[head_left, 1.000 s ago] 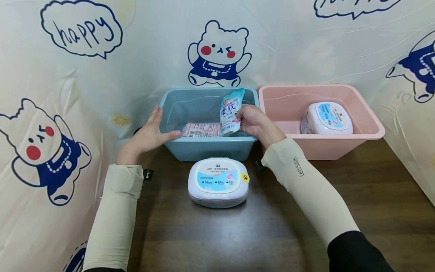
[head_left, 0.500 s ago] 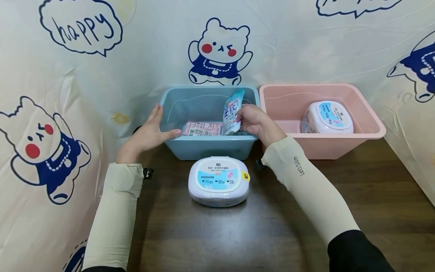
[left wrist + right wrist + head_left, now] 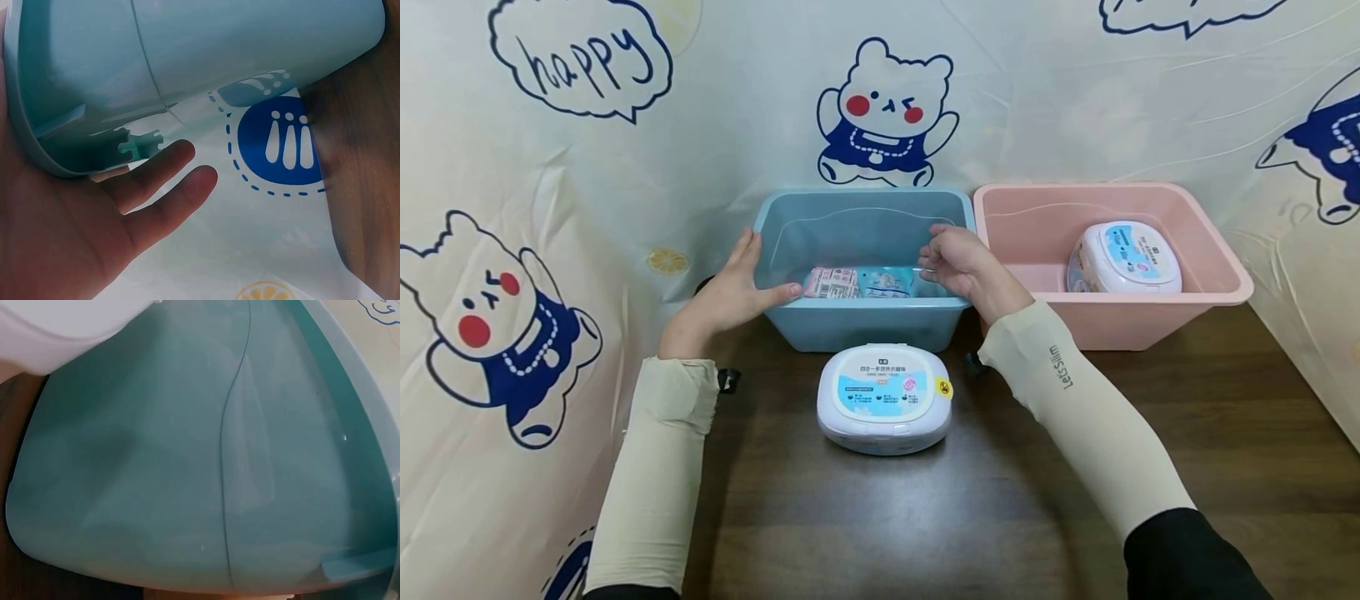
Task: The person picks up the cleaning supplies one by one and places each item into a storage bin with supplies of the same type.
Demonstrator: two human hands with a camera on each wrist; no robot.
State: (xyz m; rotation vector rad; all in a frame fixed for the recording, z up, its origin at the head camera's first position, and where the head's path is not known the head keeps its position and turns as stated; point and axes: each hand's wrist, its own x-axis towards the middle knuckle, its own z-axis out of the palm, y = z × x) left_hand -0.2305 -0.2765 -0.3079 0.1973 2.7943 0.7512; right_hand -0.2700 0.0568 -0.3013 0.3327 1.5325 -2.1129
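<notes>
I see the left hand (image 3: 724,293) spread, straight-fingered, at the left end of the blue bin (image 3: 865,327), thumb on its rim, gripping nothing. Inside lie a pink-and-white packet (image 3: 831,282) and, beside it, a blue pouch (image 3: 886,282); a white tub (image 3: 884,400) stands in front on the table (image 3: 880,533). The right hand (image 3: 961,265), fingers loosely curled, holding nothing I can see, is over the bin's right end. A pink bin (image 3: 1097,325) holds a second tub (image 3: 1124,257).

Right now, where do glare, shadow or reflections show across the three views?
Head: pale glare on the dark brown wooden table in front of the rounded white plastic tub. Left wrist: the glossy blue plastic bin mirrors the blue print of the white cloth. Right wrist: soft, dark shadows dull that bin's side.
</notes>
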